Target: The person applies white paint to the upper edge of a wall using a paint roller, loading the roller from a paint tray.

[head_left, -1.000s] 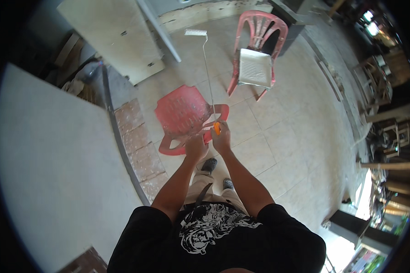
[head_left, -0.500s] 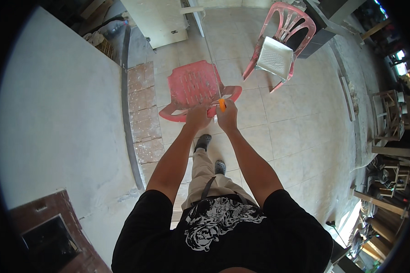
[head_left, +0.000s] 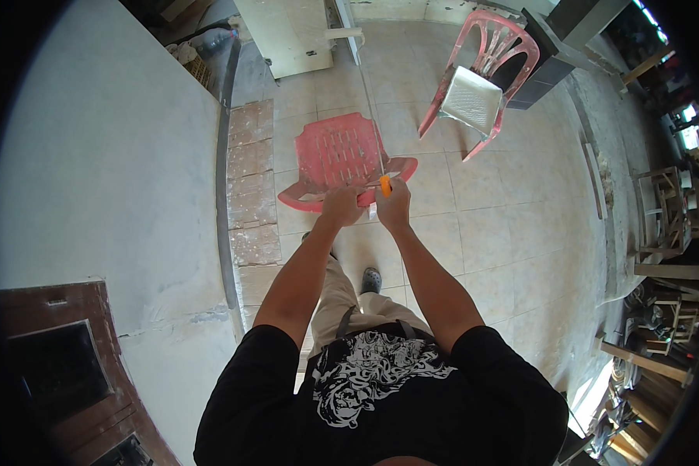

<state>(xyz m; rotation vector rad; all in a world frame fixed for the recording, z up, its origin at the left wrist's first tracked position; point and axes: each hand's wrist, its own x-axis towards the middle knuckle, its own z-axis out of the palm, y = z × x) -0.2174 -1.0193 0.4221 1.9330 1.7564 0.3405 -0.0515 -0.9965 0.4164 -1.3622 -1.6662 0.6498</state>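
Note:
A red plastic chair (head_left: 340,151), speckled with pale spots, stands just ahead of me with its backrest toward me. My left hand (head_left: 342,206) is closed around the top of that backrest. Beside it, my right hand (head_left: 393,203) is closed on a thin pole (head_left: 374,116) with an orange end piece (head_left: 385,185), and its fingers lie against the chair's top edge too. The pole stretches away past the chair's right side toward a pale door. Its far end is too faint to make out. Both forearms reach straight forward.
A second red chair (head_left: 505,35) at the far right carries a white paint tray (head_left: 471,101). A pale wall (head_left: 116,155) runs along the left, above a brown door (head_left: 62,373). Ahead is a pale door panel (head_left: 291,35). Wooden frames and timber (head_left: 664,210) crowd the right edge.
The view has shifted a little, so most things sit lower and farther right. My left foot has moved and is now mostly behind my forearm. Both hands keep their hold.

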